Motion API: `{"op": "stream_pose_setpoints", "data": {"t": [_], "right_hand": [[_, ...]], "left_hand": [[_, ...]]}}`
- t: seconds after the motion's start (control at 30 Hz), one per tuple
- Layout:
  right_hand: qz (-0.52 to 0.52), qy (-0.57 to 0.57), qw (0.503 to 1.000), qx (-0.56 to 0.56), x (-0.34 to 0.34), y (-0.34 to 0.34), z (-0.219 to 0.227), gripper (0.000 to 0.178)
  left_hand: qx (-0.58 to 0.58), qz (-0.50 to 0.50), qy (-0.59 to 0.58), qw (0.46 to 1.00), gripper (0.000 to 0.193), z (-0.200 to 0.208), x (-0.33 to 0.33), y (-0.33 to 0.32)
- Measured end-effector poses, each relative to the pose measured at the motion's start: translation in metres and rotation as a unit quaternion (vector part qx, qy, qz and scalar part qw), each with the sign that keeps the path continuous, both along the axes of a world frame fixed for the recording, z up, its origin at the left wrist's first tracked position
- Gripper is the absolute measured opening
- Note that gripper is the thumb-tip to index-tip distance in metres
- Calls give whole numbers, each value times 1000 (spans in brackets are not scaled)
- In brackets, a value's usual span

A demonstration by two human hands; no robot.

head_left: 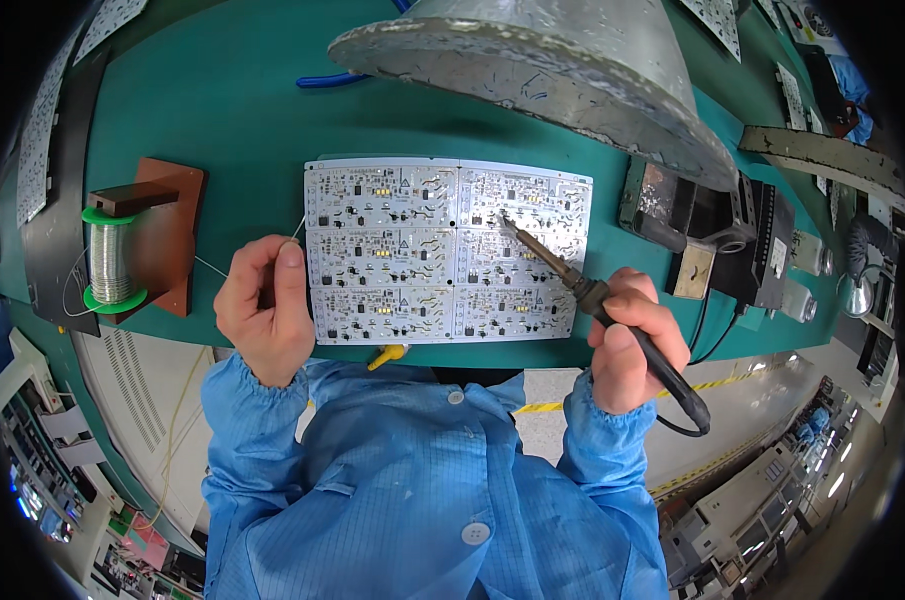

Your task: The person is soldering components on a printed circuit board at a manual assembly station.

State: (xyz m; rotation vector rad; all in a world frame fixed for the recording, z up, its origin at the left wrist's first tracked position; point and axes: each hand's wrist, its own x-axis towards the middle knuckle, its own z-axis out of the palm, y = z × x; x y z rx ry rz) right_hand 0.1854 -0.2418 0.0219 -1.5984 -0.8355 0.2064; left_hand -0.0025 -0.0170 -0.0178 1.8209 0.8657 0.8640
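A white panel of several circuit boards (382, 253) lies flat on the green mat in front of me. My right hand (637, 340) is closed around the black handle of a soldering iron (612, 310). Its tip reaches over the upper right part of the panel; whether it touches a joint is too small to tell. My left hand (267, 305) is beside the panel's left edge, thumb and forefinger pinched on thin solder wire (210, 267). A short end of wire sticks up past the fingertips. The wire runs toward a solder spool (112, 262) on a brown stand (177, 270).
A large metal fume hood (572, 70) hangs over the far side of the green mat (212, 90). Blue-handled pliers (332, 80) lie beyond the panel. At right stand a soldering iron holder (687, 205) and a black box (767, 250). A yellow clip (387, 355) is at the near edge.
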Motion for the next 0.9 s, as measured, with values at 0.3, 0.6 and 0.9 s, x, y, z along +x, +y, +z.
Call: {"op": "stream_pose_setpoints", "data": {"t": [0.3, 0.6, 0.9], "right_hand": [[-13, 27, 999, -36, -1, 3, -1, 27], [-100, -32, 994, -3, -6, -15, -1, 30], [-238, -102, 949, -179, 0, -37, -31, 40]], "left_hand": [[-3, -6, 15, 1000, 5, 0, 1, 1], [7, -2, 24, 1000, 10, -2, 0, 1], [4, -3, 16, 1000, 14, -2, -2, 1]]}}
